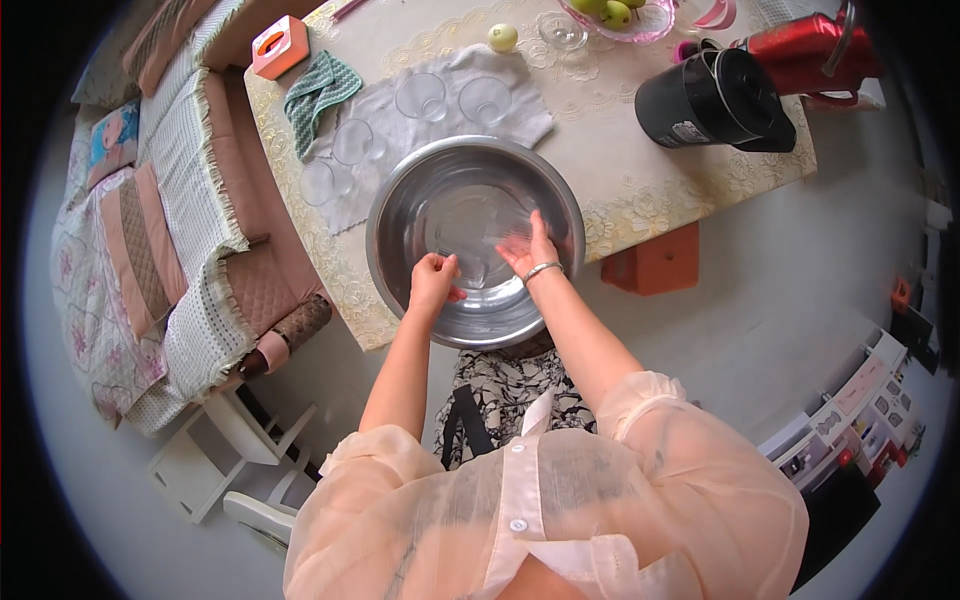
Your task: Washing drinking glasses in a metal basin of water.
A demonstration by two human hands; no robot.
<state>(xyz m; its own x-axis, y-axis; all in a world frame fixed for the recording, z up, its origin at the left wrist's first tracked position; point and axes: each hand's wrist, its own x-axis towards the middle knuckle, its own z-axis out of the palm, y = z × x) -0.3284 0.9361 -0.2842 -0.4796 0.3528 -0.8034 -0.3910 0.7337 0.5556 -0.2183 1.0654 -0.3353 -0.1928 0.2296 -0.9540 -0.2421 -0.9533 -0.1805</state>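
A wide stainless steel basin [382, 247] rests at the table's front edge, with what looks like clear water in it. My left hand [433, 283] is inside its near left part, fingers curled. Right beside those fingers shows a clear drinking glass [471, 268], low in the basin; whether I grip it cannot be made out. On the right side of the basin is my right hand [532, 246], thumb raised and palm turned inward. A faint, blurred transparent shape shows by its fingers, too unclear to identify. A bangle circles the right wrist.
Several clear glasses [420, 97] stand on a grey cloth [517, 71] behind the basin. A green checked cloth [319, 94] and tissue box [280, 46] lie left. To the right are a black pitcher [694, 101], red thermos [795, 52] and pink fruit bowl [652, 28].
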